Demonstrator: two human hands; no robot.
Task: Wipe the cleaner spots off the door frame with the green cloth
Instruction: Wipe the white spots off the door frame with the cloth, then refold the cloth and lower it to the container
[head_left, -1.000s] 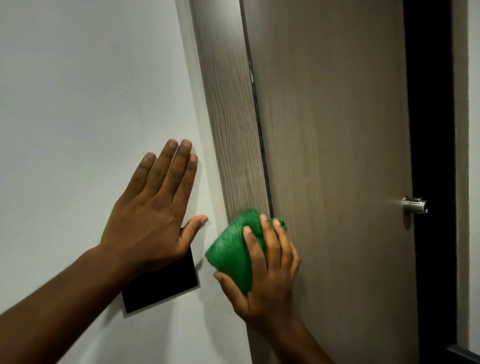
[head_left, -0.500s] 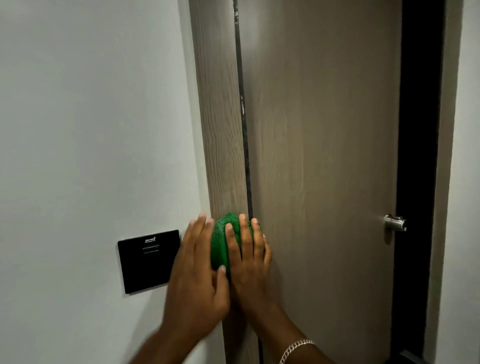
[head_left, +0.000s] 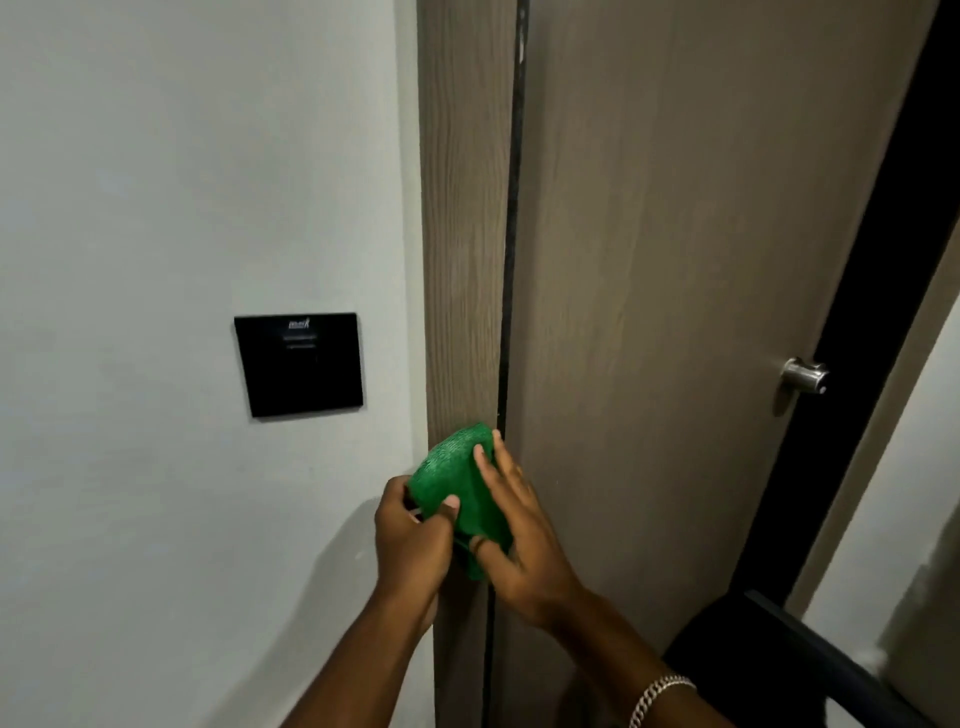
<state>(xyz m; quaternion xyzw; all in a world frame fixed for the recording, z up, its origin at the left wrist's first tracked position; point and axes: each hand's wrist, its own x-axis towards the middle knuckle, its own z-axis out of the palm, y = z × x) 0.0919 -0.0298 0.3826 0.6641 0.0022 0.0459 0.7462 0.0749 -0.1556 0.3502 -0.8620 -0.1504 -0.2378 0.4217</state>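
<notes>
The green cloth (head_left: 457, 483) is bunched against the wood-grain door frame (head_left: 465, 234), low on the strip beside the dark gap to the door. My right hand (head_left: 519, 530) covers its right side with fingers spread over it. My left hand (head_left: 413, 540) grips the cloth's left lower edge, thumb on top. Both hands hold the cloth in front of the frame. I can make out no cleaner spots on the frame from here.
A black wall panel (head_left: 298, 364) is mounted on the white wall left of the frame. The brown door (head_left: 675, 312) carries a metal knob (head_left: 804, 375) at the right. A dark object (head_left: 769, 654) sits at the lower right.
My left hand left the wall and came over to grip the cloth. Both hands and the cloth sit lower on the frame, and the view has pulled back.
</notes>
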